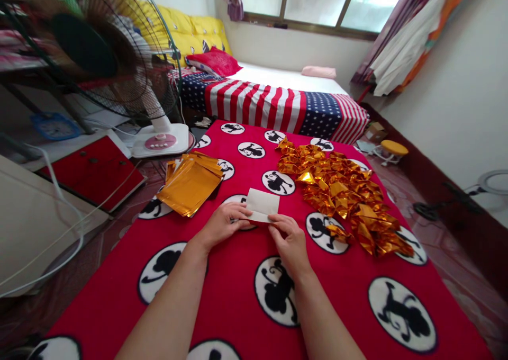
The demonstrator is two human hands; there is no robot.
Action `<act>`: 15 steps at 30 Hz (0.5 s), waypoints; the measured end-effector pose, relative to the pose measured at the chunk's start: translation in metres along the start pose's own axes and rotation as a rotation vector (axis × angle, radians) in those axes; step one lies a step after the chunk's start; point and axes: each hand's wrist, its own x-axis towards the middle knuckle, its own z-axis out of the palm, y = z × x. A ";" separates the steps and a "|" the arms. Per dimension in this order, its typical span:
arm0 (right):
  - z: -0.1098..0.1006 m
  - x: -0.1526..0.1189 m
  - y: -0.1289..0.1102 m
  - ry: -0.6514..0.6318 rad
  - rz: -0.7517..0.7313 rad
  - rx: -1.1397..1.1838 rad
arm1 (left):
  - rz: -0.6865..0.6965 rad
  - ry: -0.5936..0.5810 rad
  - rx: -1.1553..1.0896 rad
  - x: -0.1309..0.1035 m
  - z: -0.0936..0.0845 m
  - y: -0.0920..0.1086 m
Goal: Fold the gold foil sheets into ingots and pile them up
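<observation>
Head view: the left hand (230, 222) and right hand (289, 239) each hold the near edge of a white paper (263, 201) in a narrow pinch, one toward either corner. The paper is over the middle of a red cloth (230, 288), between a stack of gold sheets (192, 186) on the left and a heap of folded gold pieces (337, 185) on the right.

Daylight from the window (313, 2) washed out its right pane (377, 2); below the window, crumpled foil (337, 182) glinted; left of the window, the fan (85, 45) looked dim and stretched.
</observation>
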 end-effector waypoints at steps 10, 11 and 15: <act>-0.006 -0.011 -0.008 -0.016 0.000 -0.051 | -0.069 -0.056 0.060 -0.008 -0.001 0.013; -0.005 -0.011 -0.009 -0.006 -0.001 -0.068 | -0.091 -0.046 0.075 -0.007 0.000 0.013; 0.000 -0.009 -0.008 0.066 0.013 -0.150 | -0.131 0.012 0.198 -0.004 0.003 0.012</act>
